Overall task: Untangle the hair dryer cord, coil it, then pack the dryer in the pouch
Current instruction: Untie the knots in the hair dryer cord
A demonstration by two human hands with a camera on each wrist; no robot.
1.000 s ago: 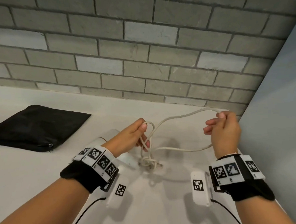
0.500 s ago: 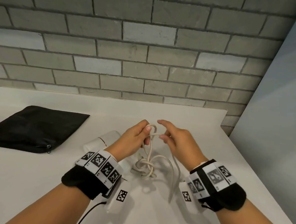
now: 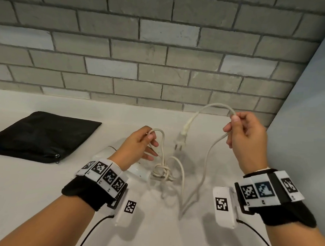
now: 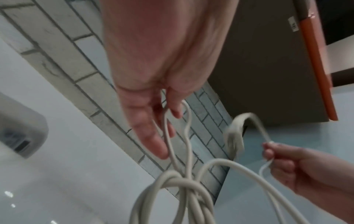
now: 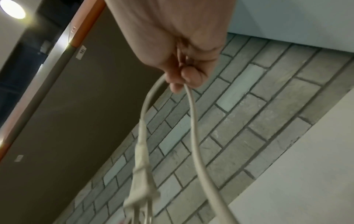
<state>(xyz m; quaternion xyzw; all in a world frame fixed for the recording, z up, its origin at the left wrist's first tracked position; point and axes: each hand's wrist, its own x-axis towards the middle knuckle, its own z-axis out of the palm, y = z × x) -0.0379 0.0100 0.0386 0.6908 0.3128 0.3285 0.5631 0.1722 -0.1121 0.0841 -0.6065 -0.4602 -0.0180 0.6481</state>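
Against the brick wall, on the white table (image 3: 39, 191), the cord (image 3: 202, 174) is still knotted (image 3: 162, 172) beside the dryer (image 3: 137, 171): left hand (image 3: 139, 146) pinches a loop, right hand (image 3: 246, 135) pinches the plug (image 3: 180, 141) end, with coiling and the pouch (image 3: 39, 134) remaining.

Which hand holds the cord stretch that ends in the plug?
The right hand: the plug dangles from the cord it pinches. The left hand holds a loop running down to the knot.
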